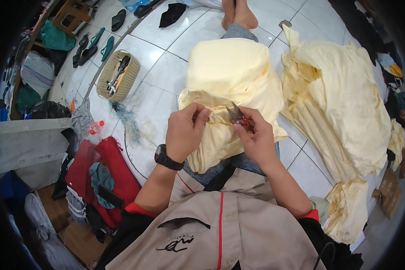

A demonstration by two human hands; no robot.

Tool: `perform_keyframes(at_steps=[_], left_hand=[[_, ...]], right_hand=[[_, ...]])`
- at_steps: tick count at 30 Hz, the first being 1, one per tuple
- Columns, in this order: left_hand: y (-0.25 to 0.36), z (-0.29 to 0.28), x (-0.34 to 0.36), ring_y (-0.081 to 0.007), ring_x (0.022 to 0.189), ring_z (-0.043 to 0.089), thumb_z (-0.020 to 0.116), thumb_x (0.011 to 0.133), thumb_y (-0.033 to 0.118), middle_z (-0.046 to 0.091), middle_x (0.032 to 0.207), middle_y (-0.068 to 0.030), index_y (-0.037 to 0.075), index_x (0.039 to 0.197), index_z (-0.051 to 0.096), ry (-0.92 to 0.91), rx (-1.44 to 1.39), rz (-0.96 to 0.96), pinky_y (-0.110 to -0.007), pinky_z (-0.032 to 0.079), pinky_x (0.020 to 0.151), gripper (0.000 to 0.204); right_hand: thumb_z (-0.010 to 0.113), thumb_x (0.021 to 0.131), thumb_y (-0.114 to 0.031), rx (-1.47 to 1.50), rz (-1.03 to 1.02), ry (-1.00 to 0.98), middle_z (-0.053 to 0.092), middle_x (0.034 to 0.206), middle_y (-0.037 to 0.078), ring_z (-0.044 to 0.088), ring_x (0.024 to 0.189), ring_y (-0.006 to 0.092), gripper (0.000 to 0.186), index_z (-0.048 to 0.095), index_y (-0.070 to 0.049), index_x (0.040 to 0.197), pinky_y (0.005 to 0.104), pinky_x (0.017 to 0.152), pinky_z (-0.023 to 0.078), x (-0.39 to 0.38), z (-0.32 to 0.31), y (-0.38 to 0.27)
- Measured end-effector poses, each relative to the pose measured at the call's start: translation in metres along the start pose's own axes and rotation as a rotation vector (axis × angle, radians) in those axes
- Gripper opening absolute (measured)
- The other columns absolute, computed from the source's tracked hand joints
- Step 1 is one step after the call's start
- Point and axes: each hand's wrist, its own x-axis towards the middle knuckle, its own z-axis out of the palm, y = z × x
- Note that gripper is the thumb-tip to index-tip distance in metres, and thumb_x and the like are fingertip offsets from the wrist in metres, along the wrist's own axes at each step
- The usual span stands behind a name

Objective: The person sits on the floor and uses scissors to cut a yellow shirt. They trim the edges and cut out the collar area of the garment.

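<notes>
Pale yellow fabric [229, 63] lies bunched over my lap and legs. My left hand [184, 130] pinches a fold of it near its left side, with thumb and forefinger pressed together; a black watch is on that wrist. Small thread snips [240, 118] with red on the handle sit in my right hand [258, 137]. Their grey blades are apart and point up and left, close above the cloth, a short way from my left fingers. Whether a thread lies between the two hands is too small to tell.
More yellow fabric [346, 99] is piled at the right, with a smaller bundle [346, 211] nearer. A beige basket [105, 81] holding tools stands on the tiles at the left. Red cloth [117, 171], a small bottle [96, 128] and several slippers [107, 48] lie on that side.
</notes>
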Motion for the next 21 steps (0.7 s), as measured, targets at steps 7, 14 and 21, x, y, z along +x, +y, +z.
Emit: perform_keyframes(at_steps=[7, 14, 21], left_hand=[[0.010, 0.003, -0.010, -0.0359, 0.062, 0.068, 0.065, 0.102, 0.016, 0.068, 0.071, -0.0198, -0.001, 0.097, 0.067, 0.088, 0.071, 0.129, -0.041, 0.050, 0.057, 0.018], [0.013, 0.012, -0.024, -0.0380, 0.080, 0.069, 0.066, 0.099, 0.012, 0.073, 0.099, -0.0196, 0.001, 0.102, 0.068, 0.135, 0.230, 0.282, -0.046, 0.054, 0.070, 0.011], [0.005, 0.003, -0.035, -0.0269, 0.091, 0.075, 0.057, 0.106, 0.009, 0.075, 0.116, -0.0190, -0.002, 0.106, 0.066, 0.171, -0.027, 0.258, -0.035, 0.059, 0.079, 0.014]], right_hand=[[0.068, 0.086, -0.002, -0.642, -0.410, -0.068, 0.069, 0.116, 0.017, 0.072, 0.099, 0.0306, 0.047, 0.062, 0.002, 0.133, 0.0363, 0.078, 0.059, -0.013, 0.001, -0.031], [0.063, 0.082, -0.006, -0.910, -0.499, -0.022, 0.066, 0.108, 0.013, 0.070, 0.090, 0.0261, 0.052, 0.062, 0.007, 0.132, 0.0336, 0.074, 0.059, -0.017, 0.012, -0.036], [0.067, 0.083, -0.004, -0.884, -0.500, 0.000, 0.067, 0.108, 0.013, 0.070, 0.085, 0.0243, 0.047, 0.064, 0.004, 0.129, 0.0315, 0.071, 0.058, -0.019, 0.014, -0.038]])
